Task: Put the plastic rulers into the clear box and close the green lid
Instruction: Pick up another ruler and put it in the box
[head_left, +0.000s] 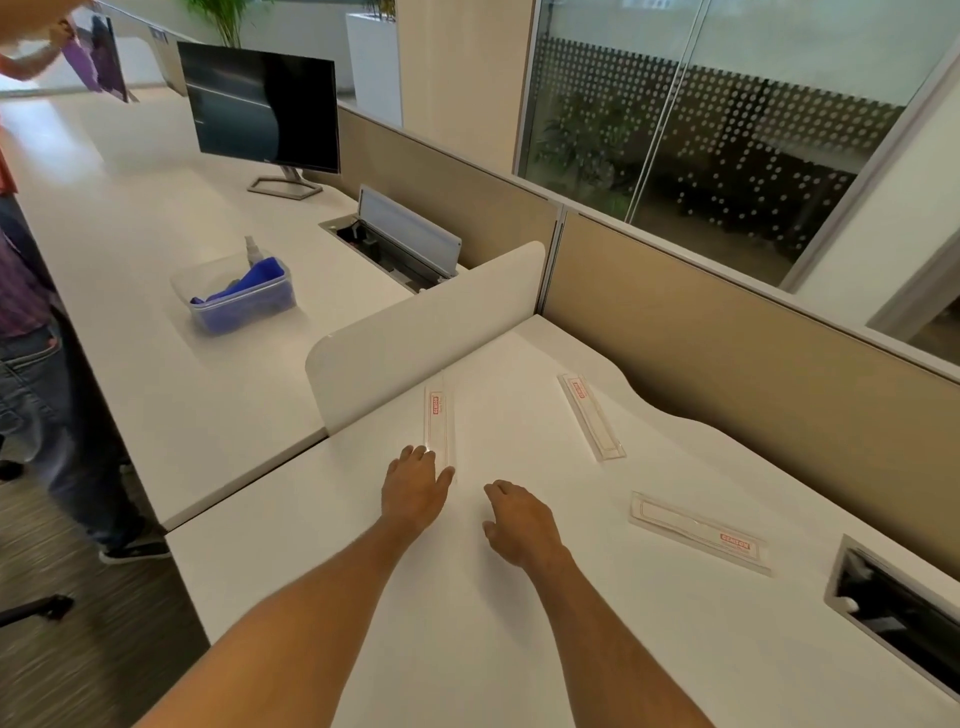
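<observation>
We stand at a white counter (519, 649) in an open office, fenced by beige partitions at its far edge, with a low white divider (415, 332) marking its left edge. Three clear plastic rulers in sleeves lie flat on it. The left ruler (439, 423) runs beside the divider, its long axis pointing straight away from us; the middle ruler (589, 415) lies toward the far edge, angled slightly rightward; the right ruler (698, 530) lies crosswise near the cable hatch (893, 603) at the right edge.

Our left hand (415, 491) rests with fingers spread and fairly straight, fingertips touching the near end of the left ruler, gripping nothing. Our right hand (519, 525) hovers just beside it, fingers loosely curled, empty, well apart from the other two rulers.

We judge that the pickup turns on this: the left ruler extends lengthwise directly beyond the left hand, so that hand is plainly nearer and would slide or pinch its near end.

We see no green-lidded clear box on this counter; a clear tub (239, 296) holding blue cloths sits on the neighbouring desk.
</observation>
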